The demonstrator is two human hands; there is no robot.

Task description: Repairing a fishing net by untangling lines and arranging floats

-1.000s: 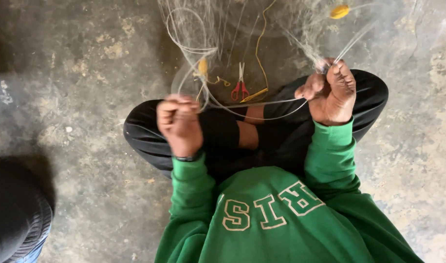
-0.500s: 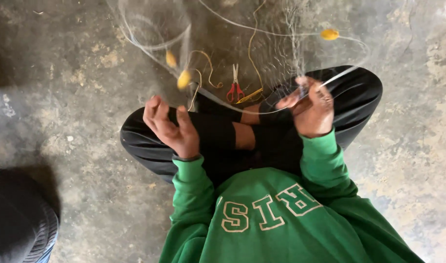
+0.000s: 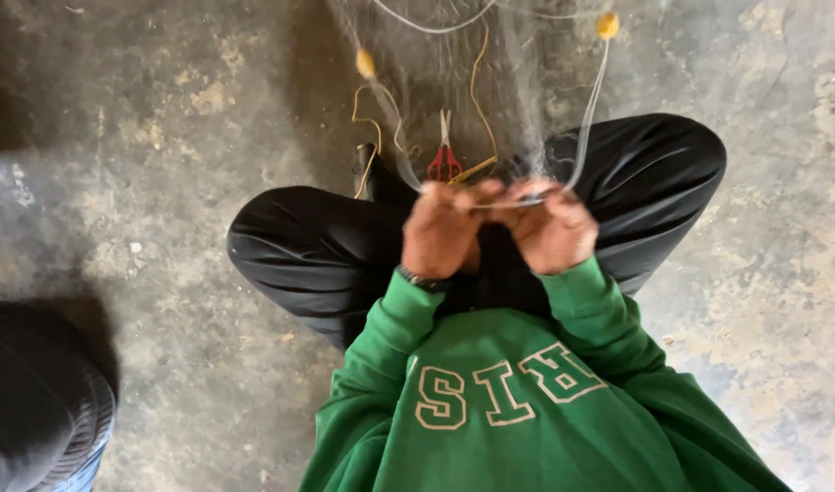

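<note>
Net work underway, hands together over the lap.
Fine fishing net (image 3: 490, 82) drapes from the floor ahead; left hand (image 3: 442, 232) and right hand (image 3: 550, 228) pinch its white edge line (image 3: 589, 118) between them. Red scissors (image 3: 444, 159) lie near.

Both green-sleeved arms bend inward over the crossed black-trousered legs, bringing the left hand (image 3: 442, 232) and right hand (image 3: 550, 226) close together at the centre of the frame, fingers curled in a pinching grip, a dark band on the left wrist.
</note>
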